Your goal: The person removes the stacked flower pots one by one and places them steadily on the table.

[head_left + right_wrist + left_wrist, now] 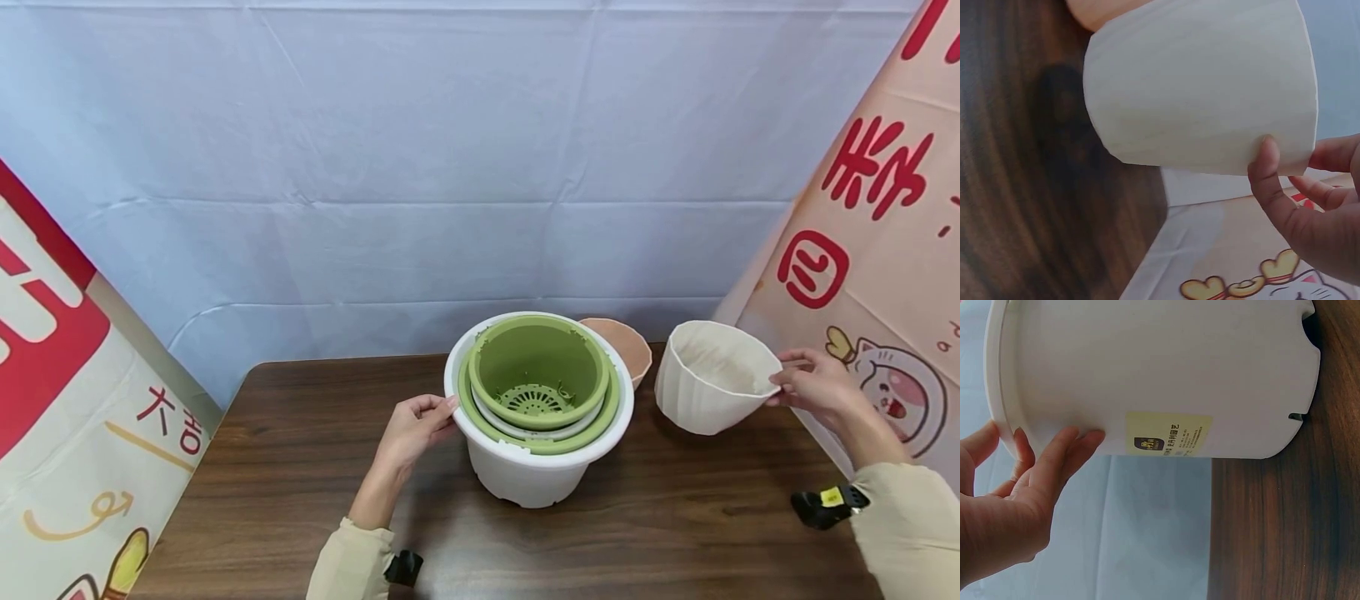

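In the head view, a large white plastic flowerpot point(521, 479) stands on the table with several green and white pots nested in it. The innermost is a green pot point(534, 354) with a slotted base. My left hand point(412, 429) pinches the large pot's rim at its left side, thumb on top and fingertips against the wall below. To the right, my right hand point(817, 387) pinches the rim of a white fluted flowerpot point(693, 392). This pot is tilted; its base looks lifted, with a shadow on the table beneath. The right wrist view shows the thumb against its outer wall.
A salmon-pink pot point(628, 350) stands behind the large pot, partly hidden by it. The dark wooden table point(322, 450) ends at a pale cloth backdrop point(420, 167). Printed banners hang at the left and right point(877, 275), the right one close to my right hand.
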